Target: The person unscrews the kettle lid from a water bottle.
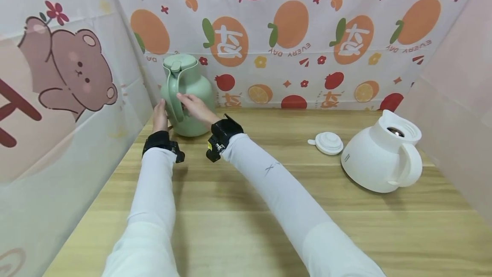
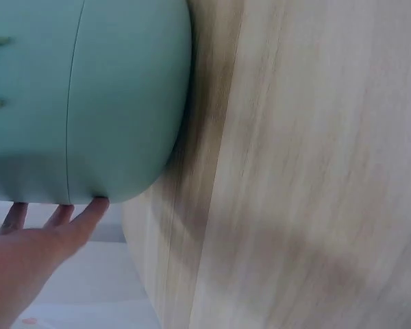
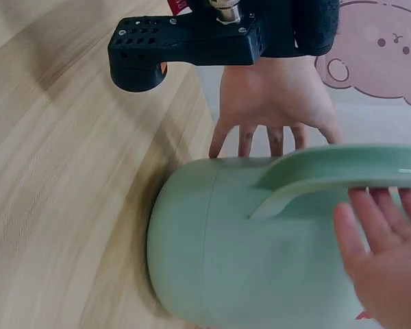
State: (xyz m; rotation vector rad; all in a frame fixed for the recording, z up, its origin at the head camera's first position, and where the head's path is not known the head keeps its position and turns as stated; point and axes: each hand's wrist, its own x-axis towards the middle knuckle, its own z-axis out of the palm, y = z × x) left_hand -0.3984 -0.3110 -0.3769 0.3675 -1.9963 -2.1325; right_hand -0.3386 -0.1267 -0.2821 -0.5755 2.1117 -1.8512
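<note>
A green vacuum jug (image 1: 200, 89) stands upright on the table at the back left, its lid (image 1: 183, 60) on and its handle (image 1: 174, 97) toward me. My left hand (image 1: 159, 118) lies along the jug's left side. In the left wrist view, fingertips of the left hand (image 2: 34, 250) touch the lower part of the jug body (image 2: 123, 89). My right hand (image 1: 197, 108) reaches in from the right to the handle. Seen from the right wrist, the right hand's extended fingers (image 3: 377, 223) meet the handle's inner side (image 3: 349, 168), with the thumb apart.
To the right, a white vacuum jug (image 1: 374, 157) stands with its mouth uncovered and its handle to the right. Its round white lid (image 1: 329, 143) lies on the wooden table (image 1: 230, 208) beside it. A fruit-printed cloth (image 1: 290, 25) hangs behind, and a bear-printed cloth (image 1: 73, 67) at left.
</note>
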